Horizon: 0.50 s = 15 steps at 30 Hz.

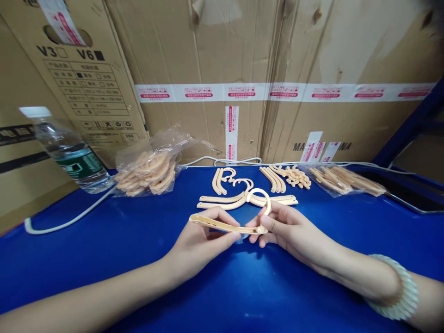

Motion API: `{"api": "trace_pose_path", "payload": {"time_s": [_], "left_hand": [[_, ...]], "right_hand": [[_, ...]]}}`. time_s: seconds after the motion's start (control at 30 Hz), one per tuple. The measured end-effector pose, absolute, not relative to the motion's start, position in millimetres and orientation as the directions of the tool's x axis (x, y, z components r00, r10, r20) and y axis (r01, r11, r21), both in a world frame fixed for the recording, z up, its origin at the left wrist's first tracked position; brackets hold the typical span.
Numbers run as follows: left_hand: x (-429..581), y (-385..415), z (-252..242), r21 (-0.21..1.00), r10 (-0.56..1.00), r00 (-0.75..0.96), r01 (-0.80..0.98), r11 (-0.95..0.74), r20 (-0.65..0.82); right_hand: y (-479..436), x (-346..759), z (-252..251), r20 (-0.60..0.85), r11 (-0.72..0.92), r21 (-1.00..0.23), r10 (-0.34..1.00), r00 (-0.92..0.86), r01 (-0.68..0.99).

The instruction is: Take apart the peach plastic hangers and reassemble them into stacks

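Between thumb and fingers, my left hand grips a beige plastic hanger arm, slotted along its side. Its right end meets the base of a curved hanger hook, which my right hand pinches. Whether the two pieces are locked together cannot be told. Just behind my hands lie more hanger pieces: long arms on the left and on the right, with a hook between them.
Behind are short curved arms, small connector pieces and loose hooks. Bagged pieces lie left and right, near a dark flat device. A water bottle, white cable and cardboard boxes border the blue table.
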<state>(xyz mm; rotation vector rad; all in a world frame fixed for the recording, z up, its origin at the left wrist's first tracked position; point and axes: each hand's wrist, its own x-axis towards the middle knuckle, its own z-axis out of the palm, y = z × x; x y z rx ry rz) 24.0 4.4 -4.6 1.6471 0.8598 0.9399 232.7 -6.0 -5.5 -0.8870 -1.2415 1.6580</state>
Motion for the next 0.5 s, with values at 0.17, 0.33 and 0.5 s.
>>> {"api": "trace_pose_path", "payload": {"time_s": [0.17,0.33,0.5], "left_hand": [[22.8,4.1,-2.5,0.941,0.86,0.466,0.145,-0.307,0.209],[23.7,2.9,-3.6,0.944,0.871,0.457,0.172,-0.283,0.179],[25.4,1.4,-5.7,0.98,0.887,0.457,0.133,-0.151,0.074]], "right_hand": [[-6.7,231.2,-8.6,-0.012,-0.088,-0.976,0.934,-0.357,-0.198],[-6.5,230.9,-10.0,0.035,-0.001,-0.994,0.945,-0.324,-0.11],[-7.6,229.7,-8.4,0.044,0.032,-0.998,0.953,-0.299,-0.045]]}}
